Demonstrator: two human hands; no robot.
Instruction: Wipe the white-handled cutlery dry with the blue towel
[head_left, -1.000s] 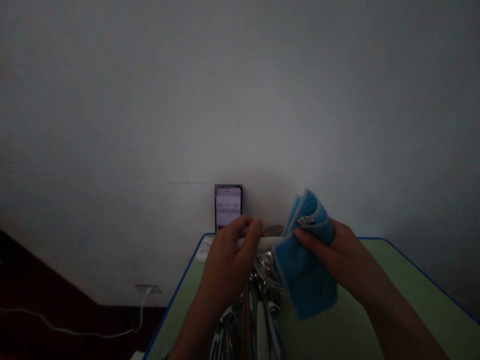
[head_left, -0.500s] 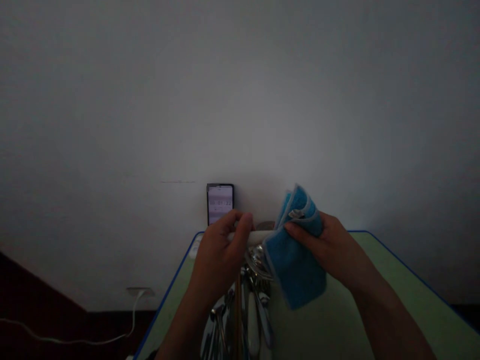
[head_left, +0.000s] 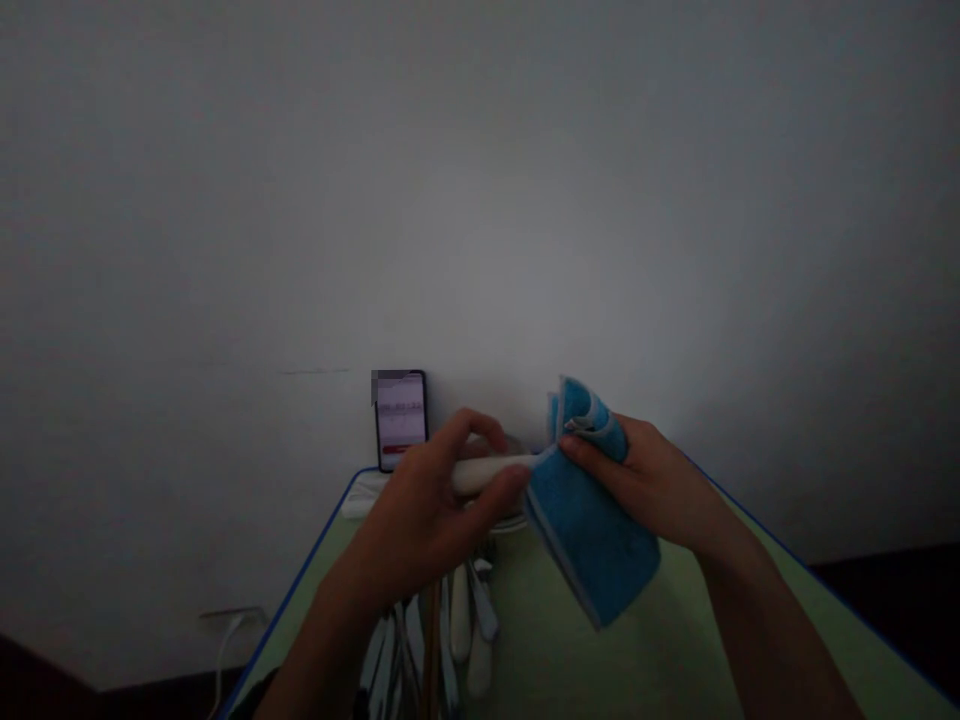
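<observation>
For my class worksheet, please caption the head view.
Left hand around a pale handle, right hand holding a blue cloth against it, cutlery on the green table.

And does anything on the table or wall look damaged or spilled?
A thin dark line marks the mostly plain wall, left of the phone. It may be a crack or scratch. No spill shows on the table.
</observation>
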